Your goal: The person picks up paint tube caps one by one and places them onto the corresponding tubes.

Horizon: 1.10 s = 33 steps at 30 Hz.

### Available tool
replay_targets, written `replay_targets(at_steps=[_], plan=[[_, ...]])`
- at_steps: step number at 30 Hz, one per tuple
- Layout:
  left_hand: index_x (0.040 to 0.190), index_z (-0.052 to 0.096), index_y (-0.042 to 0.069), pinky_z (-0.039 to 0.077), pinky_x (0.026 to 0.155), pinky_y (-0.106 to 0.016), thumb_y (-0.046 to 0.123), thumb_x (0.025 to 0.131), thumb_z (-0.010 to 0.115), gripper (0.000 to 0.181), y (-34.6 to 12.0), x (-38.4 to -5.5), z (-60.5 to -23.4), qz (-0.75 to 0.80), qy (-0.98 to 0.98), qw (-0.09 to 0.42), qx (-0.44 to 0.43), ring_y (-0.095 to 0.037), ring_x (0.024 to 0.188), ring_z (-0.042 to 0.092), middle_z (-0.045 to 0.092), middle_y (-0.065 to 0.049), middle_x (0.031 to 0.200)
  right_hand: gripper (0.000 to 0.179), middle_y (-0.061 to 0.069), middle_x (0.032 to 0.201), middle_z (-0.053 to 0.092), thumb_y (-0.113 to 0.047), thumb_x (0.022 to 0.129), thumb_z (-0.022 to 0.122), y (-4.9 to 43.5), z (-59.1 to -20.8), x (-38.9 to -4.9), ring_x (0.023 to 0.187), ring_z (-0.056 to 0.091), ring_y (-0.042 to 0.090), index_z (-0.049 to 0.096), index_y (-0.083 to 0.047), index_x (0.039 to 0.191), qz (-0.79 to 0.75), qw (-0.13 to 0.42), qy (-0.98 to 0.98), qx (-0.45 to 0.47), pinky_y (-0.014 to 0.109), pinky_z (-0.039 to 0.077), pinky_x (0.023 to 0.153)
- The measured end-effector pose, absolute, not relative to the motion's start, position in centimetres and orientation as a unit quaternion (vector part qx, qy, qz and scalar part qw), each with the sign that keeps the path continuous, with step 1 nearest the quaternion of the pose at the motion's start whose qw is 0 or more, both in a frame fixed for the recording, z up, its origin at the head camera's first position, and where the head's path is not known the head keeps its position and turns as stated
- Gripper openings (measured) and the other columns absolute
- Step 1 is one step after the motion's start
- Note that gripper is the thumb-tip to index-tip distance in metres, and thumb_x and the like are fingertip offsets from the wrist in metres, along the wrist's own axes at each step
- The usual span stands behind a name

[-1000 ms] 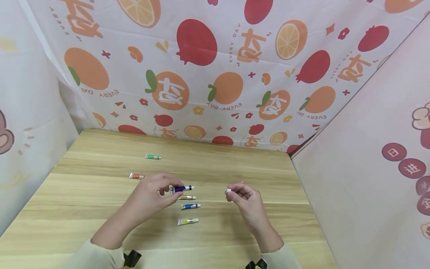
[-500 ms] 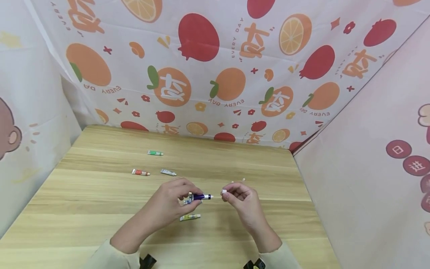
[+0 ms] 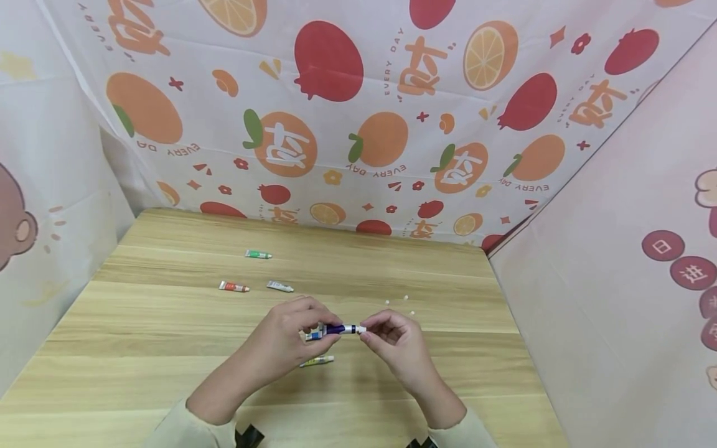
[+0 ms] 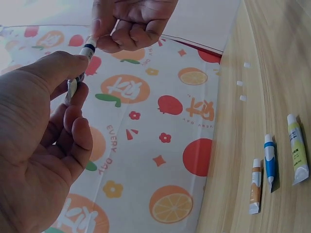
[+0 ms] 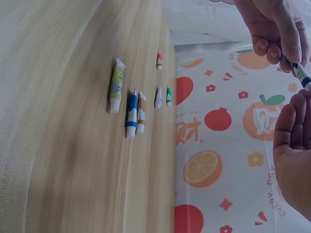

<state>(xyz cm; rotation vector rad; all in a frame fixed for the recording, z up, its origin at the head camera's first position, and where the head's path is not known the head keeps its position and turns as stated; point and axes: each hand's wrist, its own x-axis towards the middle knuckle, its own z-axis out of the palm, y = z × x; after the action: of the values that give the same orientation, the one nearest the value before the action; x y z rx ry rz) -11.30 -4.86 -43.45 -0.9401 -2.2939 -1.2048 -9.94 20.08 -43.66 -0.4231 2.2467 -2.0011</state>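
Note:
My left hand point(image 3: 280, 333) pinches a small purple paint tube point(image 3: 336, 329) between thumb and fingers, its nozzle end pointing right. At that end my right hand point(image 3: 400, 348) pinches a small white cap point(image 3: 362, 330), which meets the nozzle in the head view. Both hands are above the table, over a blue paint tube point(image 3: 313, 336) and a yellow one point(image 3: 318, 361). An ochre tube point(image 4: 255, 187) lies beside the blue one in the left wrist view; in the head view my left hand hides it.
Farther back on the wooden table point(image 3: 185, 348) lie red point(image 3: 234, 287), silver-white point(image 3: 279, 286) and green point(image 3: 258, 254) tubes. Three tiny white pieces point(image 3: 406, 297) lie beyond my right hand. A fruit-print cloth point(image 3: 347, 174) hangs along the back edge, with pale cloth at both sides.
My left hand has moved right with the purple tube, and my right hand slightly left with the cap. The gap between nozzle and cap has closed.

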Motion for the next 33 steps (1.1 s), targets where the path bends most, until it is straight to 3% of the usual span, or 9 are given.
replay_targets(at_steps=[10,18,26,29,33], plan=[[0.097,0.082,0.017,0.057,0.074,-0.013,0.007,0.079,0.096,0.025,-4.5,-11.1,-43.5,-0.43,-0.806,0.203,-0.351,-0.002,0.085,0.067,0.077,0.01,0.096,0.019,-0.012,0.097,0.073,-0.003,0.097,0.078,20.3,-44.1,-9.8,0.087,0.067,0.002,0.071,0.01,0.109,-0.642,0.052,0.752,-0.141,0.017,0.058,0.078],[0.099,0.08,0.017,0.056,0.076,-0.011,0.005,0.08,0.095,0.027,-4.3,-10.7,-43.5,-0.43,-0.802,0.206,-0.36,-0.002,0.085,0.067,0.075,0.01,0.097,0.016,0.002,0.094,0.075,-0.009,0.102,0.075,20.2,-44.4,-9.8,0.083,0.067,0.002,0.072,0.008,0.102,-0.634,0.044,0.756,-0.157,0.02,0.059,0.077],[0.101,0.077,0.015,0.056,0.072,-0.013,0.002,0.084,0.09,0.025,-3.7,-10.0,-43.4,-0.448,-0.8,0.174,-0.36,0.003,0.083,0.062,0.072,0.009,0.1,0.022,-0.011,0.087,0.07,-0.008,0.105,0.069,20.3,-44.4,-9.4,0.082,0.068,0.0,0.069,0.012,0.098,-0.636,0.06,0.756,-0.141,0.02,0.061,0.08],[0.102,0.076,0.017,0.056,0.072,-0.014,0.002,0.085,0.09,0.026,-3.5,-9.9,-43.4,-0.448,-0.8,0.171,-0.361,0.003,0.083,0.061,0.072,0.01,0.099,0.023,-0.003,0.084,0.071,-0.007,0.106,0.067,20.3,-44.5,-9.3,0.079,0.066,0.001,0.068,0.013,0.094,-0.63,0.06,0.763,-0.134,0.02,0.06,0.078],[0.102,0.076,0.017,0.056,0.072,-0.015,0.003,0.085,0.089,0.025,-3.3,-9.8,-43.5,-0.448,-0.8,0.171,-0.361,0.003,0.083,0.061,0.072,0.01,0.099,0.026,0.02,0.084,0.07,-0.008,0.107,0.065,20.4,-44.5,-9.2,0.078,0.065,0.001,0.067,0.014,0.093,-0.626,0.061,0.765,-0.135,0.021,0.06,0.079]])
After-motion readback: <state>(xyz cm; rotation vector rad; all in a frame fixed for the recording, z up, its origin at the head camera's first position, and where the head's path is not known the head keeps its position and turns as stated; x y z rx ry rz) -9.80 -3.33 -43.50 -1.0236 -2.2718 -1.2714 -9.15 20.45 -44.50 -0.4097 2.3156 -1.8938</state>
